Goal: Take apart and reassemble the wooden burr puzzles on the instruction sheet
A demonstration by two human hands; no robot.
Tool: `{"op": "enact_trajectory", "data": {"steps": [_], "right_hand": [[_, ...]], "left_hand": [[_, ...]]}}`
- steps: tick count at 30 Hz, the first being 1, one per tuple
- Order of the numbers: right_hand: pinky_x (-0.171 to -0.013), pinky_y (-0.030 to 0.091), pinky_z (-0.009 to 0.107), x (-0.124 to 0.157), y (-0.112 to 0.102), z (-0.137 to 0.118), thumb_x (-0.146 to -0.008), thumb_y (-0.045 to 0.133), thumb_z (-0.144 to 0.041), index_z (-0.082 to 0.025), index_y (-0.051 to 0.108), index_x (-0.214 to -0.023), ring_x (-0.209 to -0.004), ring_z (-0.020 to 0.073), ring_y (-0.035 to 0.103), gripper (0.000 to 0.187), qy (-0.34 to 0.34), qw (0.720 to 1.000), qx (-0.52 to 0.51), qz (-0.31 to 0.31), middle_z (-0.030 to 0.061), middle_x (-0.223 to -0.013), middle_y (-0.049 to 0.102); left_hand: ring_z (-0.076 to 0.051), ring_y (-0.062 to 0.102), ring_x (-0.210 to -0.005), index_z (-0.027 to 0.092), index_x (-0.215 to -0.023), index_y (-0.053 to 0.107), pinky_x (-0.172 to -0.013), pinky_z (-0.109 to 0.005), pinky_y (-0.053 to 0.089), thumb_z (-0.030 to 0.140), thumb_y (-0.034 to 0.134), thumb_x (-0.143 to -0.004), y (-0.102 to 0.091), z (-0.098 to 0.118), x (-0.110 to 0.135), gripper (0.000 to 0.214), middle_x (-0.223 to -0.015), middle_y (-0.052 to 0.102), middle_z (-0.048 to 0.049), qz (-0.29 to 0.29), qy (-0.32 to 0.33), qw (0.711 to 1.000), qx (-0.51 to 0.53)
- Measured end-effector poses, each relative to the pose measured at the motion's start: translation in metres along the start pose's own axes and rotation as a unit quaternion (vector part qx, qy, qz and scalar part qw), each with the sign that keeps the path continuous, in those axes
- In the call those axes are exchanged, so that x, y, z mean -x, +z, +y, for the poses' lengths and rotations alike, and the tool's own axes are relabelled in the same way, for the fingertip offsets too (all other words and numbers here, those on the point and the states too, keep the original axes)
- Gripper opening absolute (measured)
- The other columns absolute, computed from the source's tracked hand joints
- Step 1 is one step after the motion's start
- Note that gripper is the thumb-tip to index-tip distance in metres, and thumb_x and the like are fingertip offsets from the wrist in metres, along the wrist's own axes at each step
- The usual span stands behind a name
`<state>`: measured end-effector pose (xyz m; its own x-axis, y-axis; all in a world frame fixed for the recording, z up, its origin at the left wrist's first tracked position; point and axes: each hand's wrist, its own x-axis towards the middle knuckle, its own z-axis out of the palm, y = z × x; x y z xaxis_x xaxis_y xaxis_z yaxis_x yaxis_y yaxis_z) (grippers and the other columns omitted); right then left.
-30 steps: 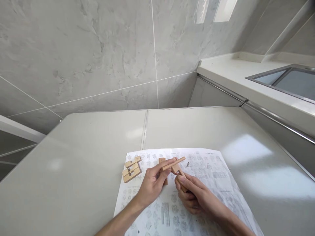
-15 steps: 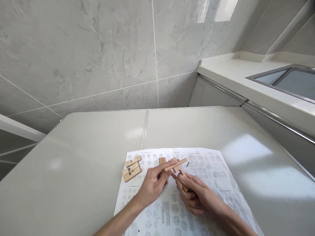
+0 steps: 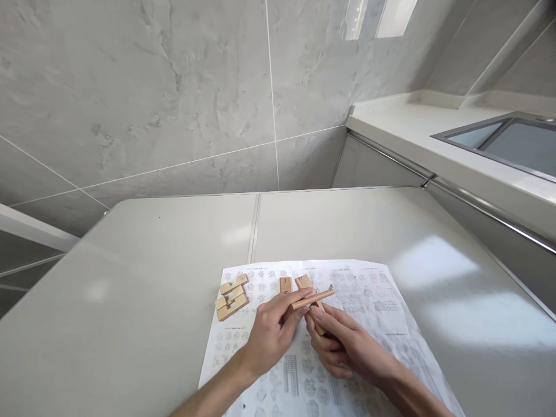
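Between the thumb and fingers of my left hand [image 3: 273, 324] is a slim wooden puzzle stick [image 3: 319, 297], pointing right and slightly up. My right hand [image 3: 341, 341] is closed around the lower end of a wooden puzzle piece [image 3: 304, 282], whose upper end leans to the left. The stick crosses in front of this piece; whether the two touch I cannot tell. Just left of them another wooden piece [image 3: 285, 284] lies on the printed sheet [image 3: 360, 313], partly covered by my left hand. Several notched wooden pieces [image 3: 233, 303] sit together at the sheet's left edge.
The sheet, printed with small diagrams, lies on a pale table [image 3: 130, 278] with a seam [image 3: 254, 226] across it. Behind stands a grey tiled wall [image 3: 182, 98]. At the right is a white counter [image 3: 391, 119] with a sink [image 3: 508, 142].
The stick in my left hand has tilted flatter and dropped slightly. The piece in my right hand has shifted a little left. The pieces at the left stay as they were.
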<state>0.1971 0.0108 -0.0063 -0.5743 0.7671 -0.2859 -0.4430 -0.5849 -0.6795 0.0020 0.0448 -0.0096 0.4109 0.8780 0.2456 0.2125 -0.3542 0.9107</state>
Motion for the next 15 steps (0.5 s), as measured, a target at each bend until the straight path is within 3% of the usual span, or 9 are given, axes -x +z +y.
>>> {"op": "enact_trajectory", "data": {"steps": [6, 15], "right_hand": [[-0.038, 0.027, 0.015, 0.000, 0.006, 0.001, -0.108, 0.065, -0.063, -0.023, 0.055, -0.095, -0.047, 0.0052, 0.018, 0.043, -0.018, 1.000, 0.001, -0.010, -0.0117, -0.066, 0.033], [-0.039, 0.029, 0.015, -0.005, 0.009, 0.012, -0.108, 0.064, -0.062, -0.023, 0.055, -0.099, -0.047, 0.0054, 0.018, 0.041, -0.035, 0.999, -0.021, -0.004, -0.0121, -0.066, 0.034]], "left_hand": [[-0.017, 0.078, -0.086, 0.029, -0.144, 0.072, -0.083, -0.029, 0.064, 0.024, 0.057, -0.114, 0.001, -0.003, 0.004, 0.034, -0.110, 0.087, -0.0029, 0.025, 0.011, 0.999, -0.023], [-0.015, 0.075, -0.069, 0.022, -0.134, 0.076, -0.074, -0.027, 0.065, 0.032, 0.059, -0.114, 0.002, -0.002, -0.001, 0.028, -0.094, 0.086, -0.0041, 0.037, -0.028, 0.999, 0.017]]}}
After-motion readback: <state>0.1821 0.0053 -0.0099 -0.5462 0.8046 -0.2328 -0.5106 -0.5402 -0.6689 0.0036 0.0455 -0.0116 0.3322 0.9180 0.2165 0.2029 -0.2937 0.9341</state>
